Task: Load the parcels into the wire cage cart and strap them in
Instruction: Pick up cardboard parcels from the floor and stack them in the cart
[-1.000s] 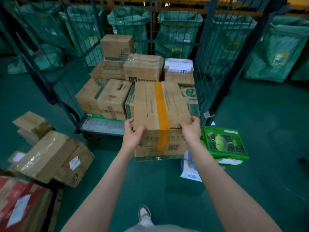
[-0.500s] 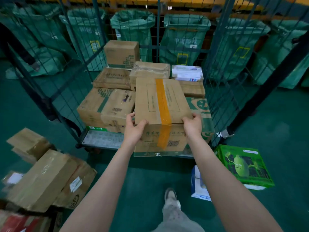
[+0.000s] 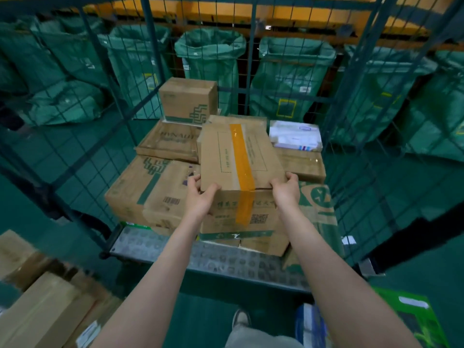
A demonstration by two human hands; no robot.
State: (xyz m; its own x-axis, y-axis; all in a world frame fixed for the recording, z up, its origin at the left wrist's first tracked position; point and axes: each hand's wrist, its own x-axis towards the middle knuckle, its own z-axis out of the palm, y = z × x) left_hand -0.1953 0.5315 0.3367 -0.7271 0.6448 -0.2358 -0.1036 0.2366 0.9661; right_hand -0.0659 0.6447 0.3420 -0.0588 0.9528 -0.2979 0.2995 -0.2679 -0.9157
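Over the front of the cart, the left hand and right hand grip the taped box by its near corners, fingers curled. Set it down level, flush against the stacked boxes, before releasing.

A parcel, gripped at its near corners by the left hand and right hand, sits over the front middle of the load in the wire cage cart. A large carton lies to its left and a low carton to its right. A box tops the rear left. Sacks stand behind the cage. Loose boxes lie on the floor at left.
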